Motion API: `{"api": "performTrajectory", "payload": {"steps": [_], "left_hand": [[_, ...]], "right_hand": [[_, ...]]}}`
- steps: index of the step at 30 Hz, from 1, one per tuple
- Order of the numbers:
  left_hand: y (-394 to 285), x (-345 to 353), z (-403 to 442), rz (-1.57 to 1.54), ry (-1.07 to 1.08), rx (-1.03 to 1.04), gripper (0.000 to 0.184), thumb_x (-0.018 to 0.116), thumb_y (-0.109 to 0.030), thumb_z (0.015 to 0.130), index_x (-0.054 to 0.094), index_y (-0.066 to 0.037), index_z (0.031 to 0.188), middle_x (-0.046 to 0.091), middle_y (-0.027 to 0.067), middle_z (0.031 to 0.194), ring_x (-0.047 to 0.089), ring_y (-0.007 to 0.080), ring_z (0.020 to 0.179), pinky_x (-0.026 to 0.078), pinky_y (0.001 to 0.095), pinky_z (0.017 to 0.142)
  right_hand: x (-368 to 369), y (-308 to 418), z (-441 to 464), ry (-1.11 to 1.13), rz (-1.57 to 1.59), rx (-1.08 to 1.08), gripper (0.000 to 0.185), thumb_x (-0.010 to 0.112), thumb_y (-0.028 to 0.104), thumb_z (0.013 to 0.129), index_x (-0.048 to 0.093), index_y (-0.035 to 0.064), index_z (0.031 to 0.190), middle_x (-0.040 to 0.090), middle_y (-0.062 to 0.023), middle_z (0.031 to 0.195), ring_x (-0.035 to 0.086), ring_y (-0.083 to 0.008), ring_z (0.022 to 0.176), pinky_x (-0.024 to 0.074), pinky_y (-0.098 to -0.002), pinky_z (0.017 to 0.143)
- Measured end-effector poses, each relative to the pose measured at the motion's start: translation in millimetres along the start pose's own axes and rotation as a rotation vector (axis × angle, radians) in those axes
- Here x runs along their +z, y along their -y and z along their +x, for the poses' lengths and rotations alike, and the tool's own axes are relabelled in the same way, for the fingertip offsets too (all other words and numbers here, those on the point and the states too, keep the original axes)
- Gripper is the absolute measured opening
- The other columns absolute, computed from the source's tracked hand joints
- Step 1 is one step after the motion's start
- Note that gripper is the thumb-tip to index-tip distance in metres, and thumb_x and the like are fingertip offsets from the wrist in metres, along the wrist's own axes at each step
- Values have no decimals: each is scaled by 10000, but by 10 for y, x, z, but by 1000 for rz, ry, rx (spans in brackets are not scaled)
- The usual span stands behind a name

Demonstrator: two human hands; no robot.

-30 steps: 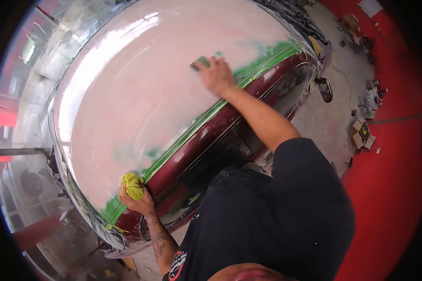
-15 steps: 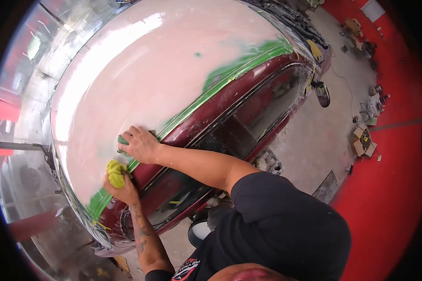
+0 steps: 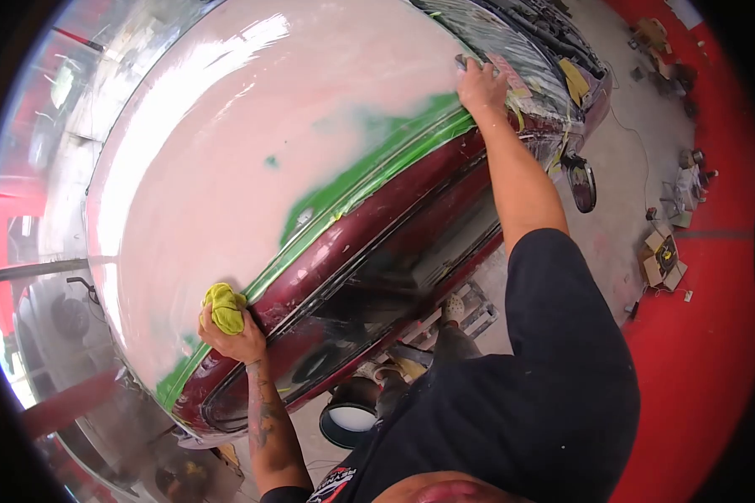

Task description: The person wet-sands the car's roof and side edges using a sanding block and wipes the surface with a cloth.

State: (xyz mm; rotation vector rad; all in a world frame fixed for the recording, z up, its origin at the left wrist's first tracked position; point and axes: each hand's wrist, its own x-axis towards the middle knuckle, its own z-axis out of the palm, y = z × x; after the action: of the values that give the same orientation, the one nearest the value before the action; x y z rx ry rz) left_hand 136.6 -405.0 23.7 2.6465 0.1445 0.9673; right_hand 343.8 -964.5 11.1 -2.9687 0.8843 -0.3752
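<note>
My left hand (image 3: 236, 337) holds a bunched yellow-green cloth (image 3: 225, 308) at the lower left edge of the car roof (image 3: 201, 184). Far along the same edge, near the windshield corner, my right hand (image 3: 483, 87) is closed round a small dark pad (image 3: 462, 62), mostly hidden by the fingers. The roof is pale pink and wet, with green patches along its side. Green tape (image 3: 344, 204) runs between the roof and the dark red door frame (image 3: 377, 210).
Below the car stand a black bucket (image 3: 350, 417) with whitish contents and a grey slatted platform (image 3: 476, 312) under one foot. A side mirror (image 3: 580, 184) juts out at the right. An open cardboard box (image 3: 661, 258) and tools lie on the floor beyond.
My right hand swept down the roof beside my left hand, then far up to the windshield corner. My left hand stayed near the lower edge with the cloth. The camera view shifted slightly.
</note>
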Motion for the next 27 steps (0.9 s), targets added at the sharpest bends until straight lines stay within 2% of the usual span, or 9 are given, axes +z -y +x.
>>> {"api": "performTrajectory", "payload": {"steps": [4, 5, 7, 11, 14, 17, 21, 24, 27], "left_hand": [[9, 14, -6, 0, 4, -6, 569, 778, -131, 744, 591, -30, 1272, 582, 207, 1235, 529, 418, 1169, 411, 524, 1010], [20, 18, -15, -3, 8, -19, 567, 765, -137, 756, 581, -23, 1280, 579, 216, 1227, 529, 418, 1161, 412, 524, 1007], [29, 34, 0, -8, -6, -17, 566, 764, -134, 757, 578, -20, 1280, 579, 218, 1219, 530, 419, 1155, 413, 524, 1006], [47, 6, -17, -26, -4, 4, 552, 748, -118, 768, 567, -6, 1278, 579, 223, 1205, 537, 422, 1136, 413, 520, 1004], [62, 35, 17, -6, -4, 47, 539, 732, -98, 777, 563, 3, 1279, 578, 222, 1213, 540, 418, 1133, 409, 516, 1010], [46, 29, -14, -29, -13, 32, 535, 724, -75, 772, 562, 8, 1274, 581, 221, 1212, 542, 419, 1126, 402, 516, 1019], [38, 38, -14, -78, -3, -11, 522, 720, -97, 784, 563, 13, 1268, 585, 219, 1201, 541, 417, 1120, 404, 510, 1013], [47, 53, -23, -90, -12, -19, 517, 725, -111, 791, 565, 8, 1269, 589, 214, 1191, 542, 414, 1119, 404, 510, 1013], [77, 42, -23, -29, 3, 16, 522, 729, -128, 800, 561, 6, 1275, 581, 210, 1210, 536, 408, 1132, 401, 513, 1016]], "right_hand": [[-153, 1268, -1067, -123, 240, -658, 368, 523, 213, 953, 619, 122, 1296, 650, -174, 1207, 618, -324, 1119, 448, -499, 1023], [-272, 1583, -1470, -70, 270, -805, 407, 583, 347, 966, 622, 139, 1315, 650, -128, 1245, 597, -335, 1136, 461, -496, 967], [-413, 1681, -1732, 55, 549, -903, 428, 592, 355, 960, 628, 124, 1318, 649, -124, 1261, 598, -362, 1123, 472, -494, 954], [-67, 869, -564, -131, 340, -716, 415, 590, 312, 960, 618, 128, 1331, 662, -108, 1251, 624, -299, 1076, 449, -449, 968], [303, -159, 514, -54, 195, -314, 329, 578, 314, 966, 623, 128, 1234, 703, -99, 1184, 629, -292, 1076, 442, -467, 946], [336, -24, 341, -79, 227, -293, 429, 599, 291, 953, 609, 108, 1342, 667, -120, 1284, 628, -294, 1103, 443, -452, 954], [-134, 405, -813, -152, 429, -678, 462, 633, 350, 946, 629, 88, 1325, 666, -110, 1271, 604, -351, 1016, 504, -448, 882], [47, 140, -312, -158, 366, -627, 482, 617, 389, 956, 616, 94, 1337, 661, -110, 1279, 594, -366, 1049, 496, -464, 907], [563, -118, 727, -101, 250, -332, 461, 576, 434, 974, 602, 182, 1360, 650, -102, 1293, 562, -391, 1129, 484, -502, 938]]}}
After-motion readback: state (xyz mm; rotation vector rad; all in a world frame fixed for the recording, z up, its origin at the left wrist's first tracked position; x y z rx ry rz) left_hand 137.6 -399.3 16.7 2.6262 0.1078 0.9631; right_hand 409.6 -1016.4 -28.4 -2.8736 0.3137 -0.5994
